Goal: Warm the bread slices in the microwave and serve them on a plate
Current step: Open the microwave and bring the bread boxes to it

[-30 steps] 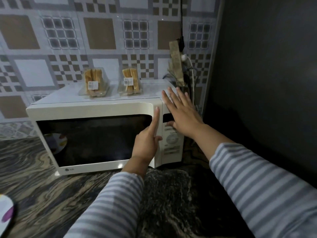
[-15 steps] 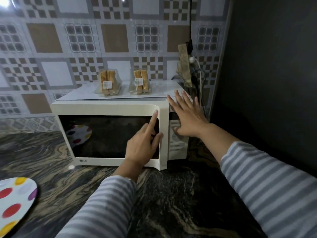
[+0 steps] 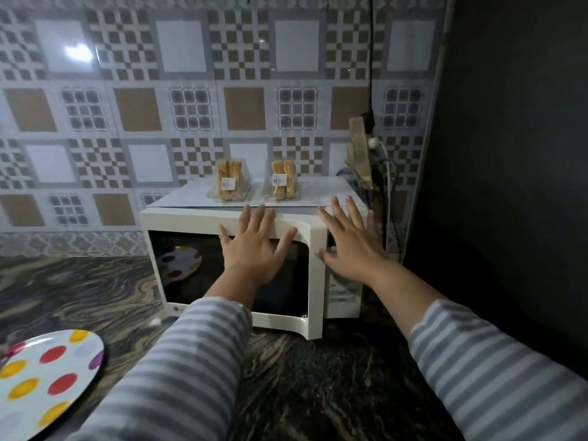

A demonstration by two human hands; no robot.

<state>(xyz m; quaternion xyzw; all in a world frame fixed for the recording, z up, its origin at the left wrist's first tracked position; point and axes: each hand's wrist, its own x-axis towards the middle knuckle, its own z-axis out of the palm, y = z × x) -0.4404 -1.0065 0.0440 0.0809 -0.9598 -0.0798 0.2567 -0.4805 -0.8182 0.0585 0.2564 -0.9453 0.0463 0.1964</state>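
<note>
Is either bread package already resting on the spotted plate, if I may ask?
No, both bread packages sit atop the microwave; the spotted plate holds nothing.

The left hand (image 3: 254, 249) has changed from one raised finger at the right edge of the microwave door (image 3: 296, 230) to lying flat with fingers spread, near the middle of the frame, across the door's glass and upper rim. The door's right edge now stands out from the control panel (image 3: 343, 291). The right hand (image 3: 350, 246) sits higher, fingertips reaching the microwave's top edge. The spotted plate (image 3: 47, 377) shows more fully at the lower left on the worktop (image 3: 318, 393).
</note>
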